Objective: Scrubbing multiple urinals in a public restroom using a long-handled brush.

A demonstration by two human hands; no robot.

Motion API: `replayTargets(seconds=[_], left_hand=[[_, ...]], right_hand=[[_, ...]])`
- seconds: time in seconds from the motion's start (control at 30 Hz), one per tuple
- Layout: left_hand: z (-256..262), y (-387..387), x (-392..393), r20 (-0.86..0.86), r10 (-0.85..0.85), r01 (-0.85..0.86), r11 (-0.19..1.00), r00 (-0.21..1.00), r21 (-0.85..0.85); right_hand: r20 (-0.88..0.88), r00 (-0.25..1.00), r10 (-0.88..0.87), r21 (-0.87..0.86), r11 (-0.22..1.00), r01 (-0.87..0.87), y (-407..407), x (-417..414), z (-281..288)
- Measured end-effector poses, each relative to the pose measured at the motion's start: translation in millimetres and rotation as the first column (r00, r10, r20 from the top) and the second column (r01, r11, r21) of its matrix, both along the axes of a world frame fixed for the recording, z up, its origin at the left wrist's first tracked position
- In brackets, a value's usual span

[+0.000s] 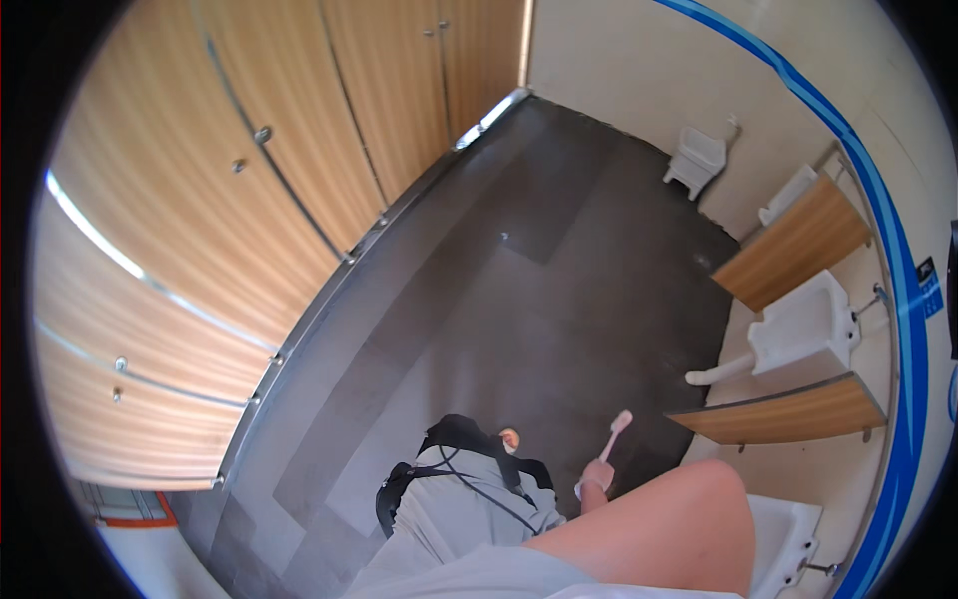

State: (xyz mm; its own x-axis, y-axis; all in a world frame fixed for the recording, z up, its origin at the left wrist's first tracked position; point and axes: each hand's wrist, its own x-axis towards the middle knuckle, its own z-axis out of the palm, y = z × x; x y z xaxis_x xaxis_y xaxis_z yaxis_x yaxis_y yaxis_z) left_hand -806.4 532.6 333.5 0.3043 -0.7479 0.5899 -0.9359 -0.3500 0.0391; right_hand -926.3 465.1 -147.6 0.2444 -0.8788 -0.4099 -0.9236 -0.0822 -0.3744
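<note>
My right hand [597, 475] grips the thin handle of a pale pink brush [618, 425] over the dark floor, its head pointing up and away from my body. A pale band or cuff shows at the wrist. My bare arm [658, 509] crosses the lower right very close to the camera and hides most of the forearm behind it. Of my left hand nothing can be seen. Below me is my grey shirt [471, 487], with black straps and a thin black cord across it. Nearest the brush is a wood-look divider panel [786, 415] on the right wall.
Wood-look cubicle doors [284, 142] with metal knobs line the left. White urinals [801, 326] with flush pipes hang on the right wall, another divider [801, 239] between them. One white urinal [697, 159] is farther off. Grey floor [449, 314] runs between; a blue band [909, 359] follows the wall.
</note>
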Motion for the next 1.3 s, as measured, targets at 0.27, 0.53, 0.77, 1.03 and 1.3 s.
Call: replayTargets(seconds=[0.27,0.53,0.77,1.03,1.3], left_hand=[[34.1,-53.7,107.1,-0.234,-0.101,0.114,0.993,0.967,0.042],[-11.6,-83.5,270.3,-0.45,-0.282,0.337,0.94,0.847,0.045],[-236.8,-18.3,495.5,-0.714,0.48,-0.054,0.846,0.509,0.53],[-435.9,44.3,631.4,-0.444,0.895,-0.056,0.441,-0.047,0.896],[-428.6,-48.2,735.4,-0.643,0.718,-0.271,0.584,-0.266,0.765]], right_hand=[[0.053,0.998,0.032,-0.054,0.998,-0.029,-54.8,88.9,25.7],[-0.149,0.977,-0.154,0.013,0.987,0.158,-130.8,97.8,-7.0],[-0.215,0.857,-0.468,-0.023,0.88,0.474,-160.8,148.1,39.7],[-0.245,0.933,-0.263,0.0,0.962,0.271,-217.1,259.5,9.7],[-0.066,0.965,-0.252,0.067,0.964,0.257,-408.8,440.5,9.6]])
